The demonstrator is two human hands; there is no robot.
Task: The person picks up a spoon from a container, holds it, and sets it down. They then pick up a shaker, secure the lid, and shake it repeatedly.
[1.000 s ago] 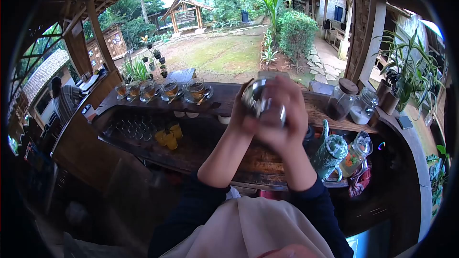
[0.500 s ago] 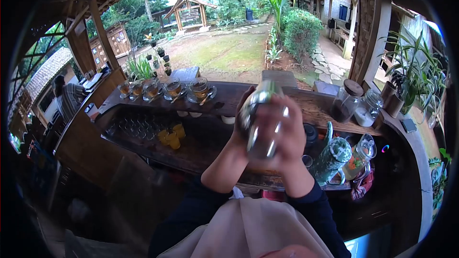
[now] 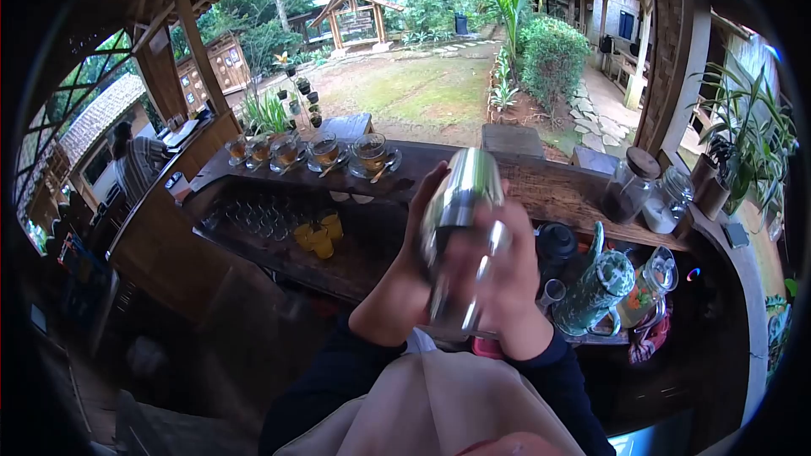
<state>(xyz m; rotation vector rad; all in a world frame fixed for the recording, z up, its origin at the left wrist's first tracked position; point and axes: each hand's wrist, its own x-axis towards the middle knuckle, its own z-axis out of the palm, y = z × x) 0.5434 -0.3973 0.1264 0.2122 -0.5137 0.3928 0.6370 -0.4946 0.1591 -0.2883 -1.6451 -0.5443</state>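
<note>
A shiny metal cocktail shaker [image 3: 460, 215] is held up in front of my chest, tilted, with its narrower end up. My left hand [image 3: 416, 241] is wrapped round its left side, fingers partly hidden behind it. Gripping the right side, my right hand [image 3: 511, 262] is smeared by motion. Beyond the shaker, a row of glass cups [image 3: 370, 154] on saucers with spoons stands along the raised counter ledge. Several yellow-filled glasses [image 3: 319, 241] sit on the lower counter, left of my hands.
On the right stand a green speckled enamel pitcher [image 3: 596, 291], a glass jug [image 3: 655, 283] and a dark lidded container [image 3: 556, 242]. Two glass jars [image 3: 629, 190] rest on the ledge. Upturned clear glasses [image 3: 258, 218] fill the lower left. A person in a striped top [image 3: 138, 165] is far left.
The shaker and both hands have come down slightly and closer to my body, still gripping. The whole view has shifted a little, so the counter sits further right.
</note>
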